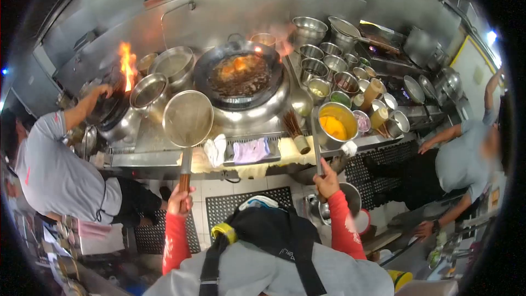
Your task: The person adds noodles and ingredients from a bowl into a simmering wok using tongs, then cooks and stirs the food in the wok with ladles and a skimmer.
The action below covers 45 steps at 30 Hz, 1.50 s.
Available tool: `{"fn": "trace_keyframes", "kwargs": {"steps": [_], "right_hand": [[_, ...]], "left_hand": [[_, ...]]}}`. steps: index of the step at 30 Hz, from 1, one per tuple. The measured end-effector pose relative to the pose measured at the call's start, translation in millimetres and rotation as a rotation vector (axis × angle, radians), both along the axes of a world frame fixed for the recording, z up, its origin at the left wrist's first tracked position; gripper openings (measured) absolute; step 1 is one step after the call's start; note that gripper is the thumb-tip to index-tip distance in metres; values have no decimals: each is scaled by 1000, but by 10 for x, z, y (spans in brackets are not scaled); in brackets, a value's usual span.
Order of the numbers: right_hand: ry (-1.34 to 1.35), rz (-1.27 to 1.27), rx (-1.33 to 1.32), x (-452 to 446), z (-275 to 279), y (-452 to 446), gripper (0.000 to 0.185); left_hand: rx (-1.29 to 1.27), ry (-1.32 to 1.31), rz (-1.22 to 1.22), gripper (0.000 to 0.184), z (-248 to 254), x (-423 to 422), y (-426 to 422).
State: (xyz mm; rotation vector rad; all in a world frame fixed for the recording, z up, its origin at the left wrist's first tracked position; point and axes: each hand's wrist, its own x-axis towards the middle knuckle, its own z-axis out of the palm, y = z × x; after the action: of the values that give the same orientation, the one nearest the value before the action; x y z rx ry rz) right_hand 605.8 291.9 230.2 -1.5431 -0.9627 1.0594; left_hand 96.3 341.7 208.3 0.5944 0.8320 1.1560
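Observation:
My left hand (179, 201) is closed around the wooden handle of a round mesh strainer (188, 118), held up in front of the stove. My right hand (327, 181) grips the long metal handle of a ladle (317, 148), whose far end reaches beside the yellow-filled pot; I cannot make out clearly where its bowl ends. Beyond both tools sits a large black wok (238, 74) with dark bubbling oil and orange-brown food (236, 67) in it. A bamboo brush (296, 134) lies between the wok and my right hand.
A metal pot (338, 126) holds yellow liquid. Several steel containers and squeeze bottles (373, 90) crowd the right. Folded cloths (251, 150) lie along the front edge. At left, a co-worker (71, 164) stands by a flaming wok (112, 104); another person (460, 156) is at right.

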Motion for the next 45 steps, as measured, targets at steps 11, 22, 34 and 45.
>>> {"fn": "trace_keyframes", "kwargs": {"steps": [11,22,34,45], "right_hand": [[-946,91,-241,197,-980,49,67],[-570,-442,-18,536,-1442,-891,41],[-612,-420,-382,677,-2532,-1815,21],[-557,-278,-439,865,-3324,-1800,21]], "left_hand": [[962,1431,268,59,1349,654,1783],[725,2166,-16,46,1696,2048,3233],[737,2179,-186,47,1830,1997,2926],[739,2221,-276,59,1820,1829,2608]]}}
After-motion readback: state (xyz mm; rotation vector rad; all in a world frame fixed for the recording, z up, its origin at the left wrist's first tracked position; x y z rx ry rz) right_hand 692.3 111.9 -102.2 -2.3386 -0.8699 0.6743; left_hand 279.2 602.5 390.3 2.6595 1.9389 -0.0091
